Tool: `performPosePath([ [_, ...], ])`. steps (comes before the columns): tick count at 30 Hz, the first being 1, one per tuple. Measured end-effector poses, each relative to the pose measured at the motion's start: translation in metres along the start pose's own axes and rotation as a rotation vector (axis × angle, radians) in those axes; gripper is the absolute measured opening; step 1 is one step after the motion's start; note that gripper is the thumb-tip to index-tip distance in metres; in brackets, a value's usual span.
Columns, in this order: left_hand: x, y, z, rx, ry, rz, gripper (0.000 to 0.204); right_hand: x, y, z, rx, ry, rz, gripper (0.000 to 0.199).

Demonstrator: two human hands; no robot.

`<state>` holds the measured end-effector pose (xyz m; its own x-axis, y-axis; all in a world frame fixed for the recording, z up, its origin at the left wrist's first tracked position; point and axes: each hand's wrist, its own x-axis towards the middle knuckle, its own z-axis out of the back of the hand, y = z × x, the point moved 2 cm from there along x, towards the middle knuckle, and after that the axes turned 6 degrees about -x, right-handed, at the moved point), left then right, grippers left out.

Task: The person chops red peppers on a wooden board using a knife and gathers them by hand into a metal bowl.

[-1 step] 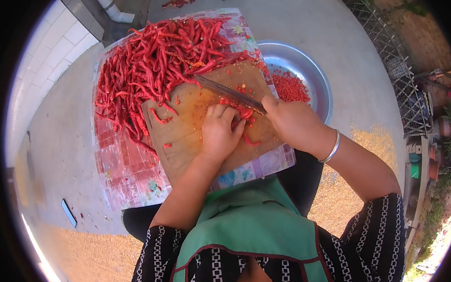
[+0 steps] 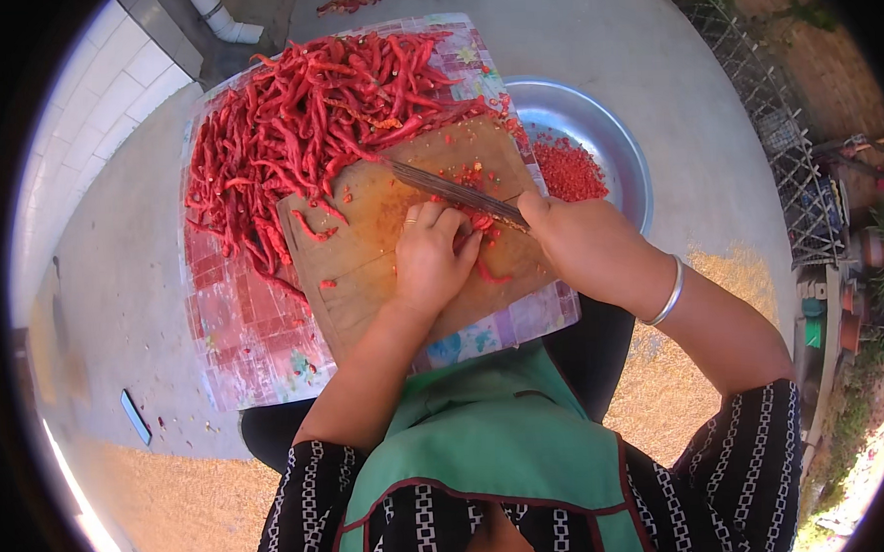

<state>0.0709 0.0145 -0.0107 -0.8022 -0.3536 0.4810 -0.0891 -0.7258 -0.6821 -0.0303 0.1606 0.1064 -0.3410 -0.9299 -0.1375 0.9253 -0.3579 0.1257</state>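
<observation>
My right hand (image 2: 592,246) is wrapped around the handle end of a long, dark-bladed knife (image 2: 451,190). The blade slants up to the left across a wooden cutting board (image 2: 354,279). Close under the blade, the fingers of my left hand (image 2: 434,262) are curled down onto red chili peppers (image 2: 480,220), which they partly hide. Chopped bits and seeds are scattered around the blade. A single chili piece (image 2: 494,274) lies on the board between my hands. Whole red chilies (image 2: 300,125) are heaped beyond the board and to its left.
The board rests on a low table with a patterned cover (image 2: 254,331). Right of it, a metal basin (image 2: 635,167) on the floor holds chopped red chili (image 2: 567,170). A phone-like flat object (image 2: 135,416) lies on the floor at left. Yellowish grains (image 2: 197,499) cover floor areas nearby.
My right hand and the knife have shifted slightly to the right and toward me. My left hand stays in place on the chilies.
</observation>
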Motion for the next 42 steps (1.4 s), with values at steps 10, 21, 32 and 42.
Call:
performPosePath([
  [10,0.005,0.001,0.000,-0.021,-0.018,-0.016,0.018,0.025,-0.012,-0.044,0.073,-0.103,-0.081,0.017],
  [21,0.000,-0.001,-0.001,-0.022,0.020,-0.003,0.017,0.031,0.000,-0.039,-0.017,-0.053,-0.016,0.017],
  [32,-0.003,0.004,0.005,-0.015,0.010,0.027,0.017,0.012,0.011,0.003,-0.027,0.052,0.001,0.016],
  [42,-0.001,0.007,0.004,-0.020,-0.053,-0.024,0.015,0.020,0.003,-0.026,0.124,-0.094,-0.110,0.017],
])
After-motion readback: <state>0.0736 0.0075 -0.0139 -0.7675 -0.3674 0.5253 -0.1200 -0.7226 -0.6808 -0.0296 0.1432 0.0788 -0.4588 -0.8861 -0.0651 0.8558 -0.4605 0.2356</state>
